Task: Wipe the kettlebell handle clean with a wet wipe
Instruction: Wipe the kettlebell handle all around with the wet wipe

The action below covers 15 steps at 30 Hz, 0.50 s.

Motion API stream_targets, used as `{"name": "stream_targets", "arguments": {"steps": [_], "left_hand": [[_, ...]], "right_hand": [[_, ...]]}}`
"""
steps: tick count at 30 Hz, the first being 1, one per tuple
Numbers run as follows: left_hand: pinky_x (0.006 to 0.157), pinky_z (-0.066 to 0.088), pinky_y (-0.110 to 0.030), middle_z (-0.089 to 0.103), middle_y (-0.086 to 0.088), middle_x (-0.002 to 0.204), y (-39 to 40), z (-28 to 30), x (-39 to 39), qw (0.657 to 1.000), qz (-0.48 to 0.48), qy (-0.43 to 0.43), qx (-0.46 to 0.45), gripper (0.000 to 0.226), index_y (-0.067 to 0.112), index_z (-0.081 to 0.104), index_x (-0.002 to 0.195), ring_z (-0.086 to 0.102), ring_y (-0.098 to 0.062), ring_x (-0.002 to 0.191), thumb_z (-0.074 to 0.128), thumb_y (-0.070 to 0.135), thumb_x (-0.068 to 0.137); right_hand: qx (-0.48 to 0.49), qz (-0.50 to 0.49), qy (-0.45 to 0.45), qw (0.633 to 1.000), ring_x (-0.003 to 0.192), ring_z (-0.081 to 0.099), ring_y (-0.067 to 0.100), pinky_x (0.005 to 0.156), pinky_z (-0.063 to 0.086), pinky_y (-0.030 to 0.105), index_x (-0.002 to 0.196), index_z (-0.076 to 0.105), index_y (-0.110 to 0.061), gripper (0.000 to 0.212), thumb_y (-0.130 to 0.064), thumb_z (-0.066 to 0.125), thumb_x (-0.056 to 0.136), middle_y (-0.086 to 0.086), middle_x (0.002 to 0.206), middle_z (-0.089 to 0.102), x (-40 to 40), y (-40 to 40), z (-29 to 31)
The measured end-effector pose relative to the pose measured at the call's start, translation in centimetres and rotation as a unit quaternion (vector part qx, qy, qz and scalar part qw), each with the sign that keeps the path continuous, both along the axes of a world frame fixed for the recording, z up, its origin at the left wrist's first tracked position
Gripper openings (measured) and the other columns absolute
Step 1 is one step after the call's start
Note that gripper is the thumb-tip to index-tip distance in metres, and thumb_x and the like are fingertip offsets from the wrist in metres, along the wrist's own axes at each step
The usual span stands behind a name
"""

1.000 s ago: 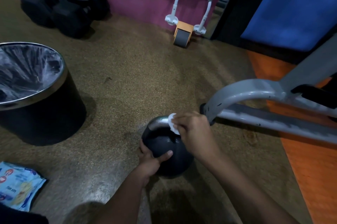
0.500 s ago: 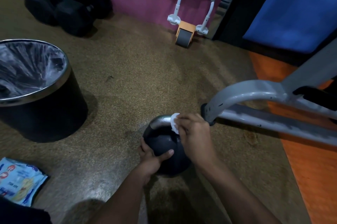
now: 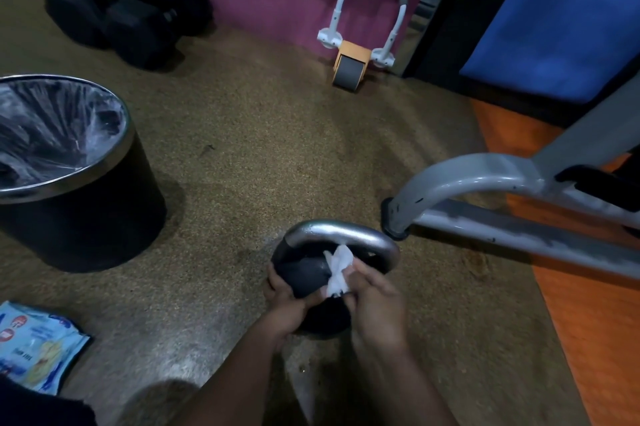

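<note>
A dark kettlebell point(image 3: 304, 273) with a shiny silver handle point(image 3: 341, 230) rests on the speckled floor in the lower middle of the head view. My left hand point(image 3: 287, 301) grips the ball's near left side. My right hand point(image 3: 375, 301) pinches a crumpled white wet wipe point(image 3: 337, 271) just below the handle, over the top of the ball. The whole handle arch is uncovered.
A black bin point(image 3: 69, 217) with a clear liner stands at left. A blue wet-wipe pack point(image 3: 34, 346) lies at lower left. A grey machine frame point(image 3: 485, 200) ends right beside the kettlebell. An ab roller point(image 3: 349, 65) and dark dumbbells point(image 3: 128, 13) sit by the wall.
My right hand has come off the handle's top with the wipe and now sits lower, nearer me, so the full handle shows. My left hand stays on the ball.
</note>
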<state>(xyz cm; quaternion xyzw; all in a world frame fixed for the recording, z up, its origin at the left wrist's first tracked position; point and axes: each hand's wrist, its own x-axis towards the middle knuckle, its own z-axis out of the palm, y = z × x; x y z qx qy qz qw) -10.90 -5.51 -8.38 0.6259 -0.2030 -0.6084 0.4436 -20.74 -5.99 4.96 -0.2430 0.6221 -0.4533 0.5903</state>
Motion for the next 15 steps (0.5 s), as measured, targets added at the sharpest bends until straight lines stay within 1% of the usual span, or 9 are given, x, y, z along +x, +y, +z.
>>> {"name": "stream_targets", "arguments": {"steps": [2, 4, 5, 6, 8, 10, 12, 14, 15], "left_hand": [[0.122, 0.029, -0.044, -0.015, 0.000, 0.172, 0.0, 0.3, 0.0, 1.000, -0.007, -0.008, 0.003, 0.136, 0.034, -0.020, 0.161, 0.008, -0.024, 0.160, 0.089, 0.032, 0.079], [0.119, 0.031, -0.042, -0.013, -0.003, 0.172, -0.1, 0.6, -0.2, 1.000, -0.010, -0.023, 0.012, 0.133, 0.031, -0.019, 0.162, 0.008, -0.023, 0.160, 0.087, 0.031, 0.081], [0.118, 0.033, -0.043, -0.011, -0.005, 0.172, -0.2, 0.6, -0.2, 0.999, -0.010, -0.031, 0.018, 0.134, 0.030, -0.019, 0.162, 0.010, -0.025, 0.159, 0.087, 0.031, 0.080], [0.118, 0.034, -0.044, -0.010, -0.007, 0.172, -0.3, 0.6, -0.2, 0.999, -0.010, -0.039, 0.024, 0.134, 0.029, -0.019, 0.162, 0.012, -0.026, 0.159, 0.087, 0.030, 0.080], [0.119, 0.032, -0.043, -0.011, -0.009, 0.172, -0.4, 0.8, -0.3, 0.998, -0.016, -0.058, 0.034, 0.133, 0.026, -0.019, 0.162, 0.010, -0.027, 0.159, 0.086, 0.027, 0.082], [0.119, 0.031, -0.044, -0.012, -0.011, 0.172, -0.5, 0.8, -0.3, 0.996, -0.026, -0.075, 0.041, 0.131, 0.025, -0.020, 0.162, 0.009, -0.029, 0.159, 0.085, 0.026, 0.083], [0.117, 0.034, -0.045, -0.010, -0.011, 0.172, -0.5, 0.9, -0.2, 0.995, -0.033, -0.087, 0.044, 0.130, 0.026, -0.019, 0.162, 0.011, -0.031, 0.159, 0.084, 0.028, 0.083], [0.117, 0.036, -0.046, -0.010, -0.009, 0.172, -0.4, 0.7, -0.1, 0.995, -0.036, -0.084, 0.046, 0.130, 0.029, -0.020, 0.162, 0.013, -0.031, 0.159, 0.084, 0.032, 0.083], [0.117, 0.036, -0.046, -0.011, -0.008, 0.172, -0.3, 0.6, -0.1, 0.996, -0.034, -0.071, 0.043, 0.131, 0.030, -0.020, 0.162, 0.012, -0.030, 0.159, 0.085, 0.032, 0.082]], "right_hand": [[0.122, -0.097, -0.225, 0.962, 0.121, 0.055, 0.023, 0.090, 0.051, 0.028, 0.105, 0.062, 0.001, 0.017, 0.002, 0.051, 0.093, 0.014, 0.122, 0.062, 0.8, -0.5, 0.1], [0.152, -0.140, -0.326, 0.923, 0.125, 0.050, 0.020, 0.086, 0.052, 0.026, 0.112, 0.058, 0.005, 0.021, -0.001, 0.045, 0.097, 0.015, 0.113, 0.061, 1.3, -1.4, 1.0], [0.150, -0.152, -0.352, 0.911, 0.126, 0.050, 0.020, 0.089, 0.050, 0.027, 0.110, 0.057, 0.006, 0.020, -0.001, 0.044, 0.098, 0.015, 0.105, 0.061, 1.5, -1.9, 1.5], [0.153, -0.164, -0.369, 0.902, 0.127, 0.049, 0.021, 0.094, 0.046, 0.029, 0.102, 0.058, 0.005, 0.017, -0.001, 0.043, 0.098, 0.015, 0.103, 0.062, 1.8, -2.3, 2.1], [0.173, -0.181, -0.367, 0.896, 0.129, 0.049, 0.023, 0.099, 0.042, 0.031, 0.085, 0.055, 0.004, 0.019, 0.000, 0.043, 0.098, 0.016, 0.120, 0.061, 2.5, -3.0, 2.6], [0.183, -0.191, -0.358, 0.895, 0.130, 0.048, 0.024, 0.101, 0.041, 0.032, 0.082, 0.054, 0.005, 0.020, 0.001, 0.043, 0.098, 0.015, 0.135, 0.055, 3.3, -3.3, 2.4], [0.182, -0.163, -0.335, 0.910, 0.131, 0.046, 0.024, 0.104, 0.039, 0.032, 0.093, 0.057, 0.006, 0.018, 0.002, 0.041, 0.098, 0.014, 0.137, 0.054, 3.8, -3.1, 1.6], [0.173, -0.115, -0.318, 0.925, 0.131, 0.047, 0.024, 0.099, 0.041, 0.033, 0.114, 0.057, 0.004, 0.024, 0.003, 0.040, 0.098, 0.017, 0.136, 0.054, 3.4, -2.8, 1.1], [0.167, -0.097, -0.319, 0.928, 0.129, 0.048, 0.025, 0.095, 0.042, 0.033, 0.119, 0.056, 0.004, 0.027, 0.003, 0.039, 0.098, 0.018, 0.135, 0.054, 3.0, -2.8, 1.0]]}}
